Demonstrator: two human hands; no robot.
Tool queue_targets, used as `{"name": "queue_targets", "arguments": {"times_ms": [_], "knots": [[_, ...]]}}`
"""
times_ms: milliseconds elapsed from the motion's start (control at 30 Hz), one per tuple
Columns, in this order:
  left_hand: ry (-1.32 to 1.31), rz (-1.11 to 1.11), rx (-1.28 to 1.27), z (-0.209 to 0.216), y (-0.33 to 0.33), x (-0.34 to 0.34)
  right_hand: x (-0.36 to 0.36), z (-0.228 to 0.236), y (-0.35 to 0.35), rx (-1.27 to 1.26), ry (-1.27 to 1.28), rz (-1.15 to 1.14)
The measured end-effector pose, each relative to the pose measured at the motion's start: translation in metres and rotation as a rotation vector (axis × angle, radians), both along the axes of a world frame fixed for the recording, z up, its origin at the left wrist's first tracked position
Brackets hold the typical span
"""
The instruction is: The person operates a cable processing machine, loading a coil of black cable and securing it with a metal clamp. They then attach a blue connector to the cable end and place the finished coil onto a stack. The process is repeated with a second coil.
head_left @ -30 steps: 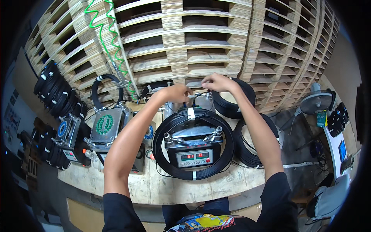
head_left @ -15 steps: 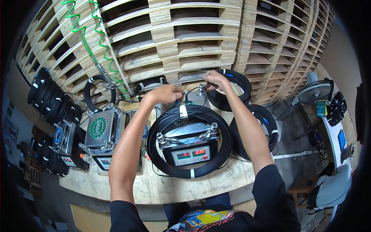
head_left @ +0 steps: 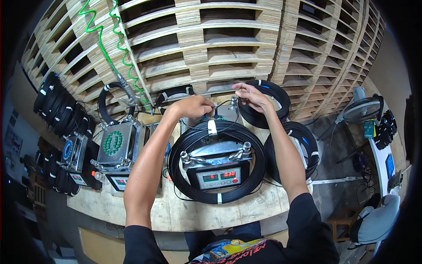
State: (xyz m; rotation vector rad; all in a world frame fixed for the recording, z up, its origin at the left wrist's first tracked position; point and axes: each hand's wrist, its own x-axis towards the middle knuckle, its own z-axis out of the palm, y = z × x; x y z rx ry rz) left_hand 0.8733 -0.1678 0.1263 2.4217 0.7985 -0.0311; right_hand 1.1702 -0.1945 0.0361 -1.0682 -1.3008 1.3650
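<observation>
My left hand reaches over the back of a bench machine that has a red digital display. Its fingers are bent and pressed together beside small blue connectors on the metal plate; whatever they pinch is hidden. My right hand is raised by the plate's back right corner, fingers apart and nothing in them. Just below those fingers stands a metal clamp post. Leaning round the machine's front is a coil of black cable with white ties, its thin loose end curving over the plate.
Two more black coils lie to the right. Similar machines stand at the left, near stacked coils. Wooden pallets rise behind the bench. Green spiral air hoses hang at the back left; a fan stands right.
My right hand's fingers have spread from a pinch near the clamp post, and the hand has lifted slightly. My left hand stays over the plate. The display reading differs.
</observation>
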Motion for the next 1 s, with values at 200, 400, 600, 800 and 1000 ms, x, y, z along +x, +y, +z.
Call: {"name": "queue_targets", "arguments": {"times_ms": [200, 400, 600, 800, 1000], "knots": [[0.009, -0.025, -0.011, -0.002, 0.004, 0.0, -0.009, 0.006, 0.023, -0.118, -0.34, -0.11], [0.063, -0.001, -0.066, -0.002, 0.005, 0.006, -0.003, 0.013, 0.005, -0.199, -0.291, -0.051], [0.119, -0.076, -0.112, -0.008, 0.025, 0.003, -0.016, 0.012, -0.017, 0.099, 0.066, 0.017], [-0.23, 0.171, -0.271, 0.017, 0.012, -0.007, -0.01, 0.002, -0.007, 0.07, 0.044, -0.062], [-0.121, 0.413, -0.238, -0.006, 0.045, -0.024, -0.012, -0.01, -0.038, 0.273, -0.59, -0.442]]}}
